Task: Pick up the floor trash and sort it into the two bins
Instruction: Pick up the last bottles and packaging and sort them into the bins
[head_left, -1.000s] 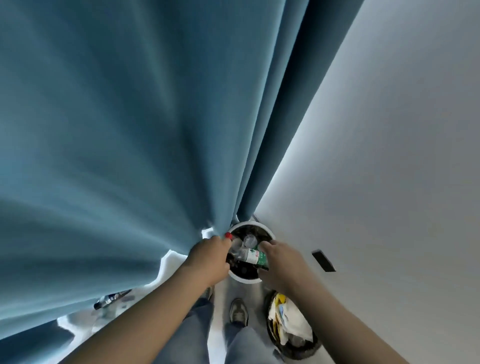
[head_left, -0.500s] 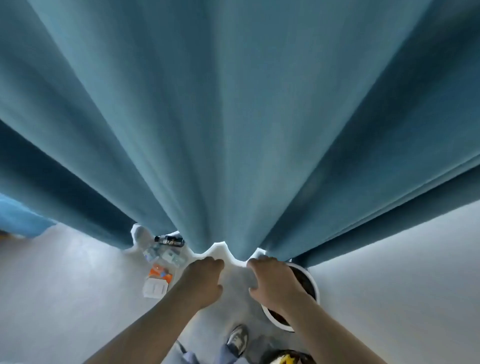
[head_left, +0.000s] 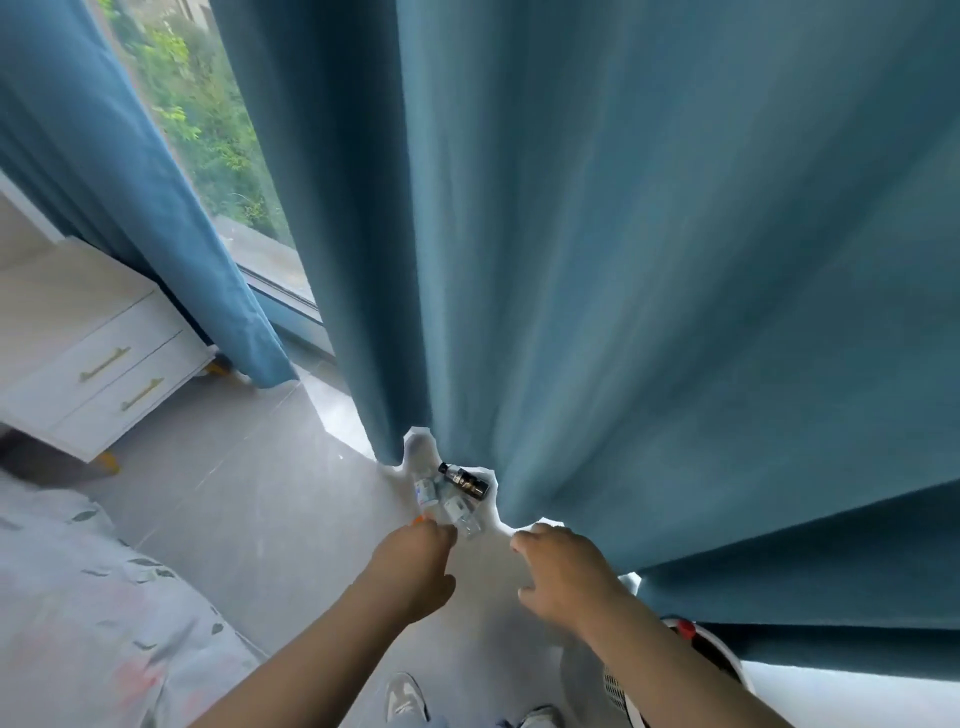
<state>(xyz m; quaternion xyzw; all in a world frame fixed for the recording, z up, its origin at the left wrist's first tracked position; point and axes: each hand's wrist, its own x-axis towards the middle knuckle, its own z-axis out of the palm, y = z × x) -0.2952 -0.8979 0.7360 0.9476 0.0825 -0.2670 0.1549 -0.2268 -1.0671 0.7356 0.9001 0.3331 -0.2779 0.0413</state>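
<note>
Floor trash lies at the curtain's hem: a dark small bottle (head_left: 464, 479) and two clear plastic bottles (head_left: 426, 491) (head_left: 460, 512). An orange item (head_left: 418, 518) peeks out just beyond my left hand (head_left: 415, 566). That hand reaches down onto the pile with its knuckles at the orange item; its fingertips are hidden behind the hand. My right hand (head_left: 561, 569) hovers to the right of the pile, fingers loosely curled, holding nothing. A white bin's rim (head_left: 724, 657) shows at the lower right, with a red cap (head_left: 687, 629) inside it.
A blue curtain (head_left: 623, 260) hangs straight ahead down to the floor. A white nightstand (head_left: 98, 374) with gold handles stands at the left. A bed with a patterned cover (head_left: 78, 597) fills the lower left. My shoes (head_left: 405, 699) are on the grey tiles.
Both hands have left the white bin, where the right one held a clear bottle. The view swung left, and the hands are now at the trash pile by the curtain.
</note>
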